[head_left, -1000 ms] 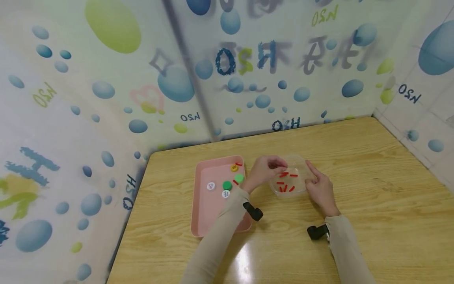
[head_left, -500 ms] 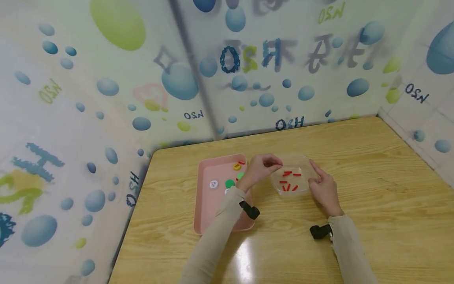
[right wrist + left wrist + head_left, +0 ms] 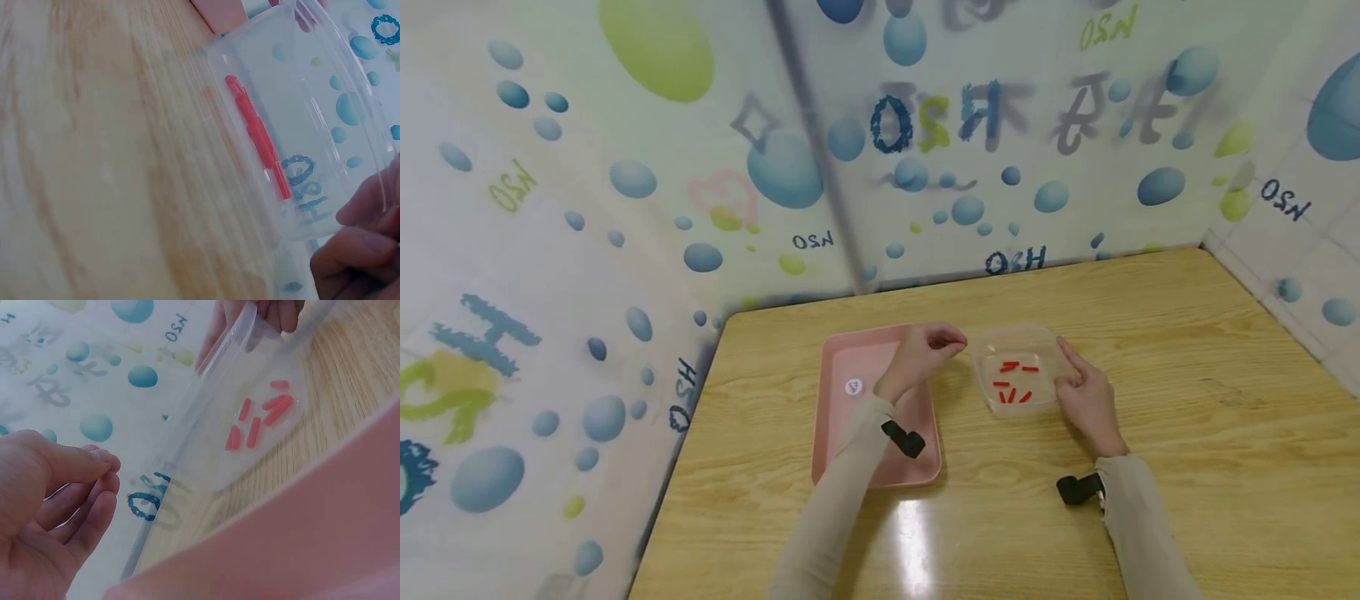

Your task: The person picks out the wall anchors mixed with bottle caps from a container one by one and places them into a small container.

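My left hand [image 3: 919, 358] hovers over the right part of the pink tray [image 3: 822, 417], thumb and fingertips pinched together. In the left wrist view the left hand [image 3: 56, 506] hides what lies between its fingertips; a red stick showed faintly there a second ago. My right hand [image 3: 1088, 398] grips the right edge of a clear plastic container [image 3: 1047, 346], index finger along its side. Several short red sticks [image 3: 1030, 368] lie in the container. The right wrist view shows the container [image 3: 269, 228] tilted, with red sticks [image 3: 265, 147] in line. A white disc [image 3: 853, 386] lies in the tray.
Both containers stand on a wooden table [image 3: 1187, 350] against a patterned wall [image 3: 1045, 125]. The left forearm and hand cover much of the tray's inside. Black wrist cameras [image 3: 1078, 489] stick out beside both wrists.
My left hand has moved left from above the clear container to above the tray, now covering the green and yellow discs seen earlier. My right hand keeps hold of the container.
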The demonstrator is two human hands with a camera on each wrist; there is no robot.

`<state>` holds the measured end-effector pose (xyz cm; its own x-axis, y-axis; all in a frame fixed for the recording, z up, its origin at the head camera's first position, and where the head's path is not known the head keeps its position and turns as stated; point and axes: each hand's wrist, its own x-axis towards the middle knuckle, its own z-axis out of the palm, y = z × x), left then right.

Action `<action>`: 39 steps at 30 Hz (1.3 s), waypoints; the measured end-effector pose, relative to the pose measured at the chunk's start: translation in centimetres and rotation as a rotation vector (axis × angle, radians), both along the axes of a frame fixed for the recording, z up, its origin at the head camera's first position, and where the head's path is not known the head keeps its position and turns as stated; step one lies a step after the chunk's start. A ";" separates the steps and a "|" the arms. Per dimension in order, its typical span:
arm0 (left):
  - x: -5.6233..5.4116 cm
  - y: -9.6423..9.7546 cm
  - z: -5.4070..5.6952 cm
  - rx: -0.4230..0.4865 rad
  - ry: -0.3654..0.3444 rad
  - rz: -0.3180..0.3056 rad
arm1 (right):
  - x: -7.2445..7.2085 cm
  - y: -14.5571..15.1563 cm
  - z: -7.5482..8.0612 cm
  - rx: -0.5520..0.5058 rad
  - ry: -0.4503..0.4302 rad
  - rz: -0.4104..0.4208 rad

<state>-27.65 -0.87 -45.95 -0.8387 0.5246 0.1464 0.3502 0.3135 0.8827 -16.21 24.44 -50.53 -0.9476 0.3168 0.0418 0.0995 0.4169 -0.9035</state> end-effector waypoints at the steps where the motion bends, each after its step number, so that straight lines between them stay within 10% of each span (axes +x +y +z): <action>1: -0.1 -0.2 0.0 0.003 0.001 -0.004 | 0.0 0.0 0.0 0.002 0.000 -0.003; 39: -0.9 -9.0 -2.3 -0.077 -0.054 0.190 | 0.0 -0.2 0.3 0.005 -0.016 0.001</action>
<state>-28.50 -9.92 -48.30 -0.9292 0.3639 0.0644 0.2314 0.4371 0.8691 -16.17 24.26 -50.24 -0.9484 0.3157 0.0284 0.1134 0.4216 -0.8996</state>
